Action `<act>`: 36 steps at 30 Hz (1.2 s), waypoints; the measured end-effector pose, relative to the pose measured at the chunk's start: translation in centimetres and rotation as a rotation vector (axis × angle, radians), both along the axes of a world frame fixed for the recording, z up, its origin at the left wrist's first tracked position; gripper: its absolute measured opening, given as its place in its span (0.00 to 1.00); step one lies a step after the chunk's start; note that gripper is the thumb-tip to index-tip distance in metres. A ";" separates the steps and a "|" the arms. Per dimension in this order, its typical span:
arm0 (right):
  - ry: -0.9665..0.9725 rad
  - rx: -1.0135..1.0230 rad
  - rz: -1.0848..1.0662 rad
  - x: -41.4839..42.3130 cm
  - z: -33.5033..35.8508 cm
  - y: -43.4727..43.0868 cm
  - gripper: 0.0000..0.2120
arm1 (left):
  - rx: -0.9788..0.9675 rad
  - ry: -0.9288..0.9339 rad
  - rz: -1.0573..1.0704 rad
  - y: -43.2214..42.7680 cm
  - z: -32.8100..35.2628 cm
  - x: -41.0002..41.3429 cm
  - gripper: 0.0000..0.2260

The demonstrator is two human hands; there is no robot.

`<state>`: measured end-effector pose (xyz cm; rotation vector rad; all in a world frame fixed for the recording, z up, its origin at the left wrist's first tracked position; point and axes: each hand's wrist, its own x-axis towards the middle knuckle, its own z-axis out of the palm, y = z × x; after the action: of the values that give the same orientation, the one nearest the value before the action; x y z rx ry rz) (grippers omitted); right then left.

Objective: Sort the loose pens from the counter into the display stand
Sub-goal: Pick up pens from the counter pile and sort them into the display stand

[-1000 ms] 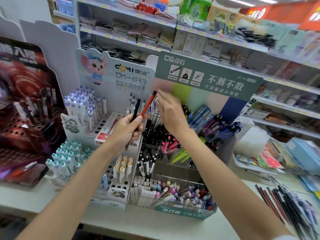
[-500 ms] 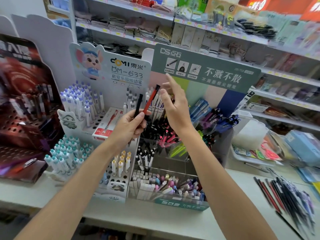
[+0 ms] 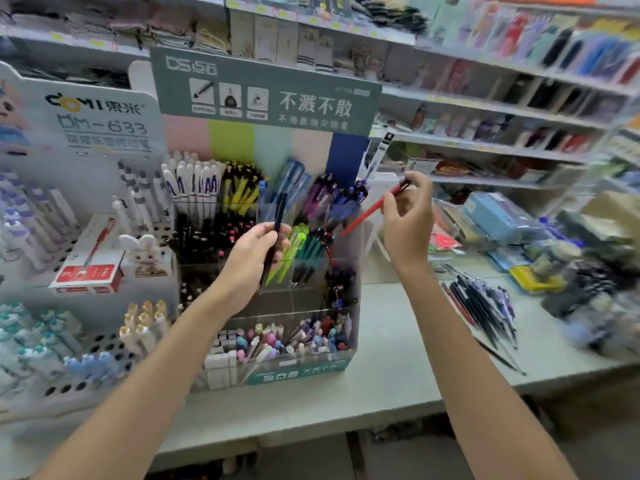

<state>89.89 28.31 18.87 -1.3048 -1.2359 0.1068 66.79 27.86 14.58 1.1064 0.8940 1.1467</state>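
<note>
My left hand grips a black pen upright in front of the green-topped display stand, whose clear compartments hold several coloured pens. To the right of the stand, my right hand pinches a red pen near its top, the tip slanting down-left toward the stand's right side. A pile of loose dark and red pens lies on the pale counter at the right.
A white DOMI pen stand with a red pen box stands at the left. Shelves of stock fill the back. Blurred packets and boxes crowd the counter's far right.
My right hand has taken the red pen out of my left hand and carried it to the right. My left hand keeps the black pen. The view has swung to the right.
</note>
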 end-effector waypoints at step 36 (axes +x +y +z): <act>-0.185 -0.004 0.373 -18.1 0.5 2.3 0.14 | 0.264 0.677 0.576 -4.1 -1.2 -14.9 0.07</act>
<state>71.76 30.66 19.39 -1.0926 -1.6300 0.2584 51.86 23.73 13.39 1.5513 1.7022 1.4013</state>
